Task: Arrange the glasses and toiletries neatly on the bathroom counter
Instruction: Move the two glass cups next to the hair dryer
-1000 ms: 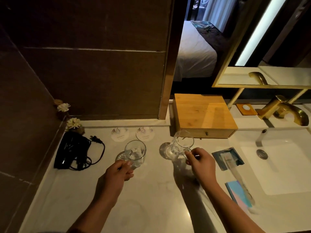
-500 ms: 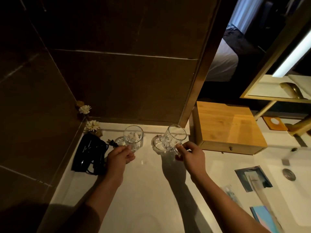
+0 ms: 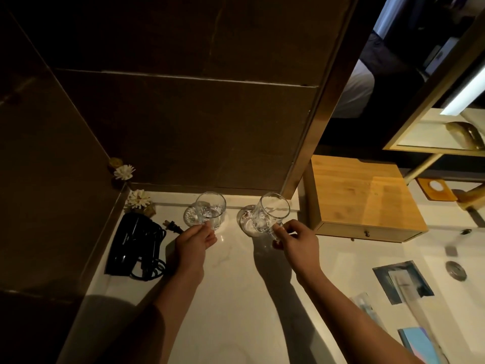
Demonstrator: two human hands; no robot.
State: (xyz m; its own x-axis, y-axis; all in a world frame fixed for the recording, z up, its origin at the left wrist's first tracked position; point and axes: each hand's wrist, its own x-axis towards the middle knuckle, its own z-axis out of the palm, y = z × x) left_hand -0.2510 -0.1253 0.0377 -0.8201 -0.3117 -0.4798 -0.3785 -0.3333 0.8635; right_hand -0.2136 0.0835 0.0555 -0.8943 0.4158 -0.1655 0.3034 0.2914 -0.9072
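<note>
At the back of a pale bathroom counter (image 3: 231,298), a person grips one clear glass in each hand. The left hand (image 3: 193,243) pinches the left glass (image 3: 210,210) near its base, fingers closed on it; the glass is upright, over a round paper coaster (image 3: 189,215) that shows just beyond and to the left of the fingertips. The right hand (image 3: 299,241) is closed around the lower part of the right glass (image 3: 270,215), which tilts, rim leaning away toward the wall, above a second round coaster (image 3: 246,224). Whether either glass touches its coaster cannot be told from this view.

Left of the left hand lies a black hair dryer (image 3: 133,245) with its cord (image 3: 151,269) looped beside it, the plug (image 3: 172,227) just short of the knuckles. Beyond the dryer, in the corner, sit white decorative flowers (image 3: 138,198). To the right of the right hand stands a wooden drawer box (image 3: 359,195). Nearer the person on that side lie a dark packet (image 3: 402,281), a clear-wrapped long item (image 3: 367,307), blurred, and a blue packet (image 3: 418,342), all beside the white sink basin (image 3: 467,306).
</note>
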